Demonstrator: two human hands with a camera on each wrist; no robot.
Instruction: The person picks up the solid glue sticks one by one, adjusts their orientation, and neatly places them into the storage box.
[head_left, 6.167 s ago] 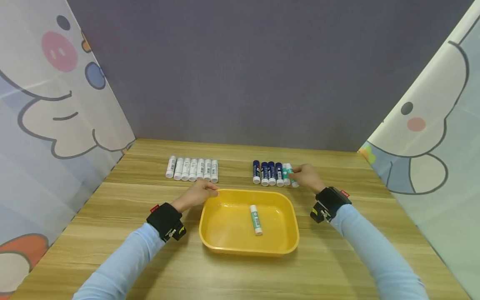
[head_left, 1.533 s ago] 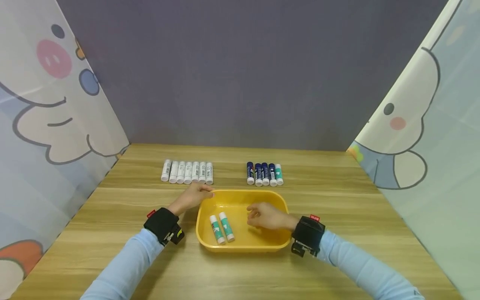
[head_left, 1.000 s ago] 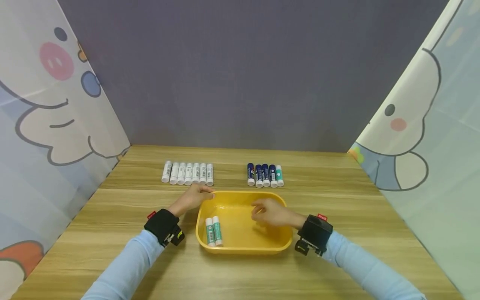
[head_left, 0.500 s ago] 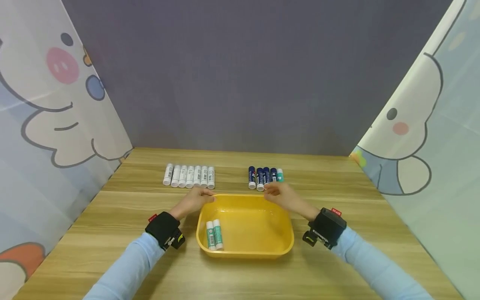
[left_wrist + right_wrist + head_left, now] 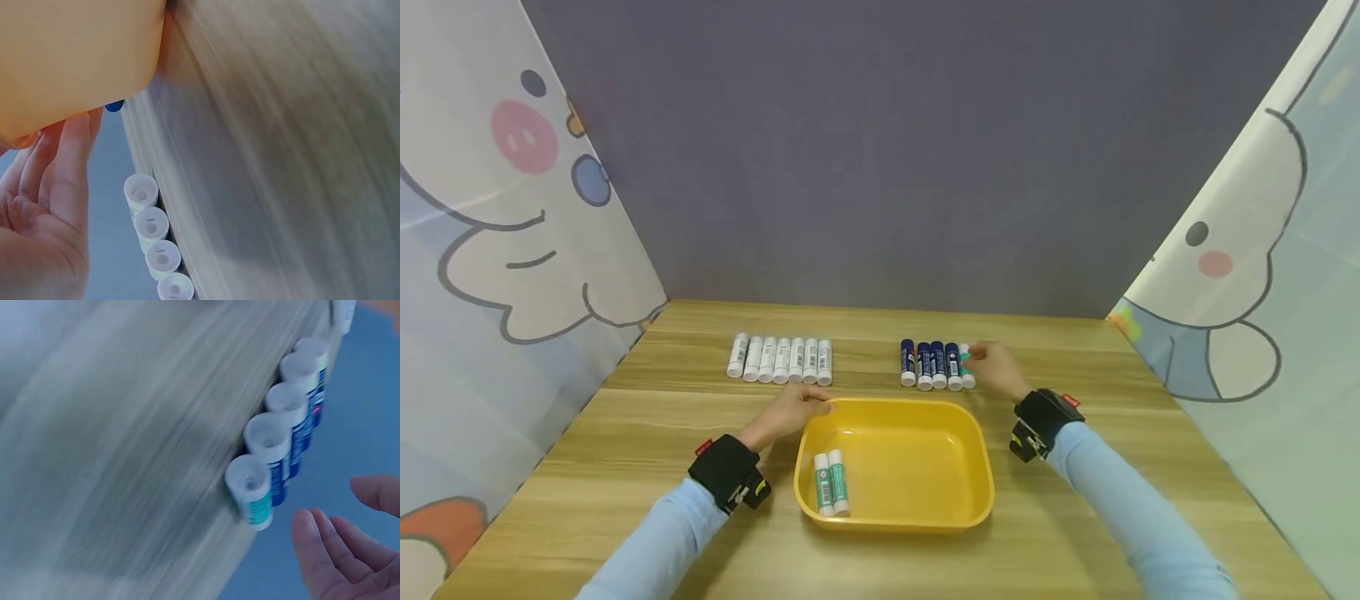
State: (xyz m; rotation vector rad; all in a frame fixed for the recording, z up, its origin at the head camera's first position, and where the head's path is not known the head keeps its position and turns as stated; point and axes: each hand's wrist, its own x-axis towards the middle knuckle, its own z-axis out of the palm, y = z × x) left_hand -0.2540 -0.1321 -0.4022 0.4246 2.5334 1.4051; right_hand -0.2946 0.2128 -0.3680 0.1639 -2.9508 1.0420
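2 green glue sticks (image 5: 831, 483) are lying in the yellow tray (image 5: 925, 517).
Right hand (image 5: 994, 367), fingers released, is nearing the green stick (image 5: 253, 490); left hand (image 5: 790, 410), relaxed, is touching the tray's rim.

I see a glossy yellow plastic tray (image 5: 977, 467) on a matt wood-grain table (image 5: 587, 450); the glue sticks (image 5: 831, 483) look smooth plastic with paper labels, and the sleeves (image 5: 1120, 508) soft cloth.
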